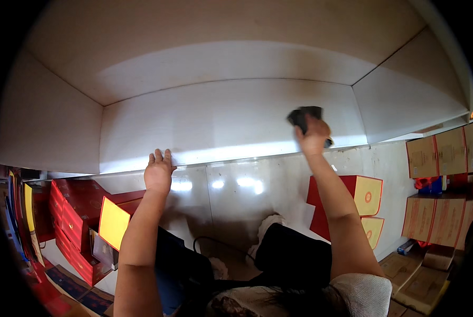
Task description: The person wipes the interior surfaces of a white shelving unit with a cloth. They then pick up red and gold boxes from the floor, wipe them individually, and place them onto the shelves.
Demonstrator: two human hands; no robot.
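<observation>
A white shelf board [220, 119] spans the view before me, with a back panel and two side panels rising around it. Toward its right end, my right hand [315, 136] presses a dark cloth [301, 118] against the surface; hand and cloth are slightly blurred. The cloth's far edge spreads beyond my fingers, and a bit of it shows near the shelf's front edge. My left hand [159, 172] rests on the front edge at the left, fingertips on the board, holding nothing.
Red boxes [76, 222] are stacked on the floor at left, near a yellow-faced box [114, 222]. Red and yellow boxes [367, 194] stand below my right arm. Cardboard cartons [434, 220] line the far right. Glossy floor tiles [232, 194] lie below the shelf.
</observation>
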